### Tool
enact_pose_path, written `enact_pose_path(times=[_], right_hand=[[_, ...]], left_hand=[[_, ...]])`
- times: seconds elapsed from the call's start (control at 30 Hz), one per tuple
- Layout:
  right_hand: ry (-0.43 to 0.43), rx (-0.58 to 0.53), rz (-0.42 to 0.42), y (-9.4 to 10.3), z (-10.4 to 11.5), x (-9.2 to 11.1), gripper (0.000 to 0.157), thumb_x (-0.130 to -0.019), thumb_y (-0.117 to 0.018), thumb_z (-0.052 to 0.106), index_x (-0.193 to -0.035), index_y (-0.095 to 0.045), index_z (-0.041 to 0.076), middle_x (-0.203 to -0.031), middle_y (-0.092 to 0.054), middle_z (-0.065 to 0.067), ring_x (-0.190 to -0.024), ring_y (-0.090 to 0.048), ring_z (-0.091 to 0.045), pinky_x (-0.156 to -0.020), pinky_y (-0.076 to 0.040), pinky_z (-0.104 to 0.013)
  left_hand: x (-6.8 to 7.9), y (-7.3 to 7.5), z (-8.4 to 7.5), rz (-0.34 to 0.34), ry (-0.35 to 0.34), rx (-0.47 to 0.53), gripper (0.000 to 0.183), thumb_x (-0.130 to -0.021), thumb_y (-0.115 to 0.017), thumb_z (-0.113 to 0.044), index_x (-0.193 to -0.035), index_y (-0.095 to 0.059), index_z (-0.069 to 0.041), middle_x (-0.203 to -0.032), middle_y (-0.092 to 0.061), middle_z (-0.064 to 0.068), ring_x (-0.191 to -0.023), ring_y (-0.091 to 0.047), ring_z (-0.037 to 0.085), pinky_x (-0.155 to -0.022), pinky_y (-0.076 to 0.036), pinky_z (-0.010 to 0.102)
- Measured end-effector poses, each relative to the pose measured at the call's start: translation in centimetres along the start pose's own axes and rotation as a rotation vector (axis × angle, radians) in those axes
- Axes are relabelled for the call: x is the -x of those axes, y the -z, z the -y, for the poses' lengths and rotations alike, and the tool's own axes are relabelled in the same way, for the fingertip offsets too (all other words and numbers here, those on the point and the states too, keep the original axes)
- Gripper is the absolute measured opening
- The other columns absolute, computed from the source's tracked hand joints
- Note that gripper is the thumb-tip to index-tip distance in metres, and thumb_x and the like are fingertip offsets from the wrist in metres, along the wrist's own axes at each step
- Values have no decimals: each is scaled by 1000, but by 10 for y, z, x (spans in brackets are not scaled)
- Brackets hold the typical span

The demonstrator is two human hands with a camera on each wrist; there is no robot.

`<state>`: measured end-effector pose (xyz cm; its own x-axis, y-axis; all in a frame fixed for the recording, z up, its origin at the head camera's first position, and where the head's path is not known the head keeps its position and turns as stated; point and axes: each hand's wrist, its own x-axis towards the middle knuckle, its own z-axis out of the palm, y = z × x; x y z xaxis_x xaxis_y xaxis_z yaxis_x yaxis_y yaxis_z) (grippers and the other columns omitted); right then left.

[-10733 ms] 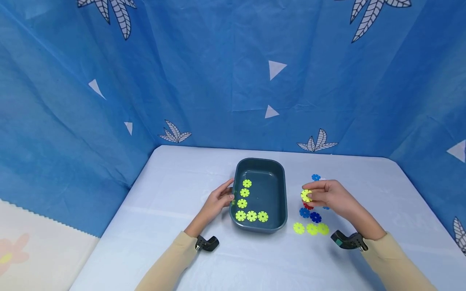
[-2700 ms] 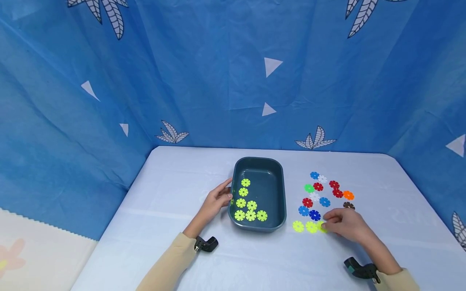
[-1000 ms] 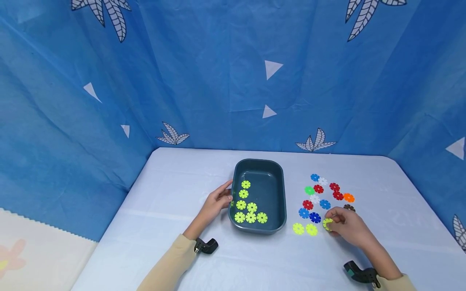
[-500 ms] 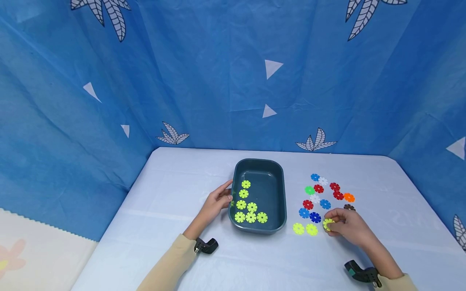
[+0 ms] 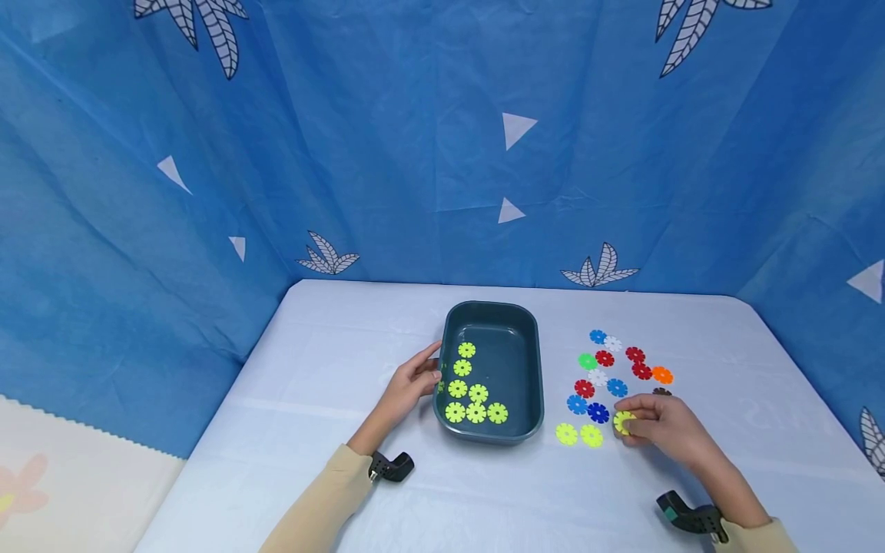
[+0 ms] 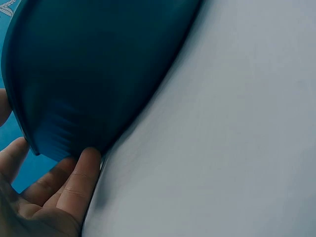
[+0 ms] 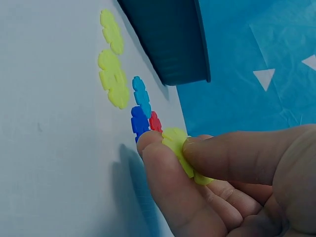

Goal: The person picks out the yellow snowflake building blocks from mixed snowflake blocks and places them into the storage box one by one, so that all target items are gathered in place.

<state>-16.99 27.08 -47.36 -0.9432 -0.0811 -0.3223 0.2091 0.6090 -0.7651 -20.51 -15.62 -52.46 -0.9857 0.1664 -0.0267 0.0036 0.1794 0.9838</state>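
Observation:
In the head view, my right hand pinches a yellow notched snowflake disc between thumb and forefinger, just over the table. The right wrist view shows the disc tilted, its lower part behind the thumb. Two more yellow discs lie flat to the left of this hand. My left hand rests at the left wall of a dark teal tray, fingertips against its side. Inside the tray, several yellow discs lie toward its left and near end. In the left wrist view, extended fingers touch the outer wall.
Loose discs lie on the white table beyond the right hand: red, blue, white, green, orange and a partly covered brown one. A blue patterned curtain stands behind the table.
Another yellow disc has joined those in the tray since the earliest frame. The right hand has since taken the rightmost yellow disc from the near row and barely moved lately. The left hand stays put.

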Motion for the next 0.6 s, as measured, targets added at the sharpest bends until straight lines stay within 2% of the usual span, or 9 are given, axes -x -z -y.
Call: enact_pose_path(times=[0.23, 0.6], right_hand=[[3, -5, 3, 3, 7, 0, 38, -93, -70, 7, -126, -64, -11, -101, -78, -16, -85, -77, -22, -70, -64, -24], [-3, -33, 38, 9, 13, -1, 40, -93, -70, 7, -127, -62, -13, -106, -77, -20, -87, -77, -23, -73, -65, -28]], left_hand=[[0, 0, 0, -4, -1, 6, 59, -99, -59, -18, -156, -44, -24, -143, -58, 21, -125, -63, 35, -94, -63, 38], [-1, 0, 1, -6, -2, 5, 59, -99, -59, -19, -156, -44, -24, -143, -59, 21, -125, -63, 34, -94, -63, 38]])
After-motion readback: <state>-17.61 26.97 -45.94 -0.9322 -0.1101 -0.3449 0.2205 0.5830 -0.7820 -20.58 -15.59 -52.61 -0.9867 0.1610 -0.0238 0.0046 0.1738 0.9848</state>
